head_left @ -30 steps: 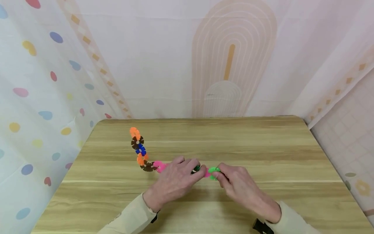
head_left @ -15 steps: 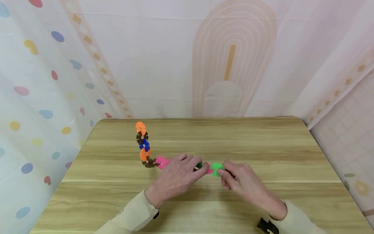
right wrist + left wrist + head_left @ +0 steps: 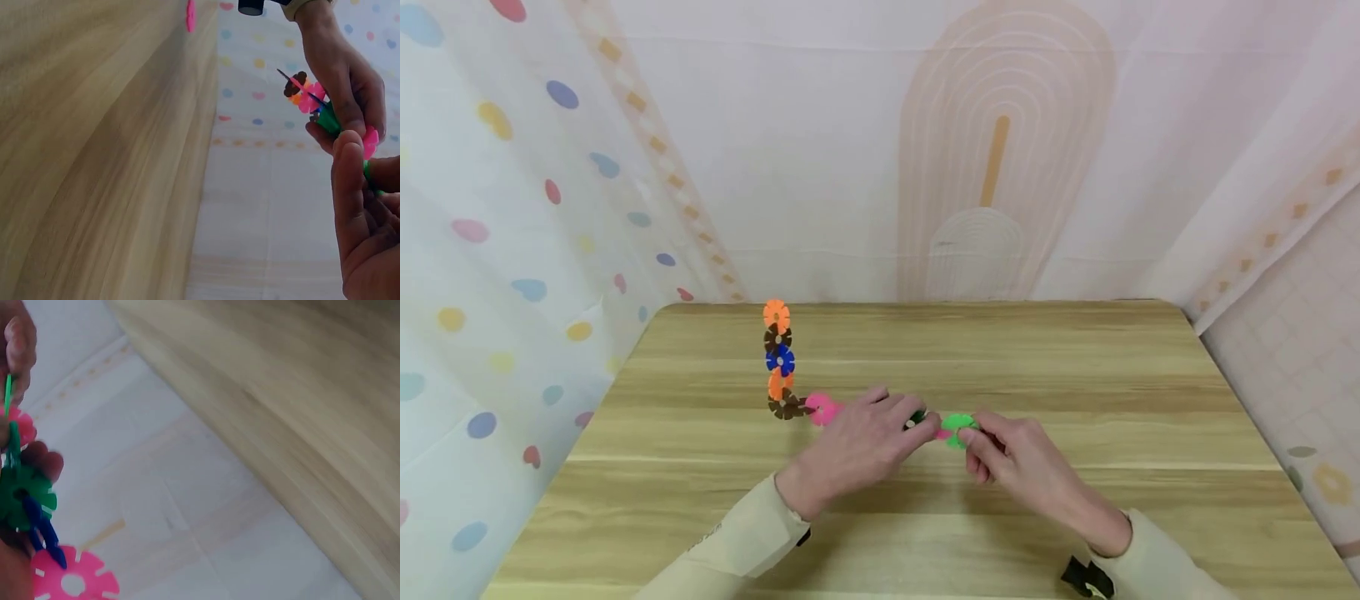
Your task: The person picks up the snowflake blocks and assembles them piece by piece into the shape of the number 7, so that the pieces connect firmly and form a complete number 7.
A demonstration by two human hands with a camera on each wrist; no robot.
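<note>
L hand (image 3: 857,446) pinches chain of coloured plastic notched discs (image 3: 780,360) w/ dark green disc (image 3: 916,418) — R hand (image 3: 1011,462) pinches light green disc (image 3: 957,427), above wooden surface (image 3: 1075,375).

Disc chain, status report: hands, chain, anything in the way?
Left hand grips dark green disc. Right hand pinches light green disc. Disc chain rises at its far end above the table. Nothing in the way.

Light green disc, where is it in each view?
Head: centre, light green disc pinched by the right hand.
Left wrist: top left, seen edge-on as a thin green sliver.
Right wrist: far right, mostly hidden behind the fingers.
Shared landmark: the small pink disc next to it.
</note>
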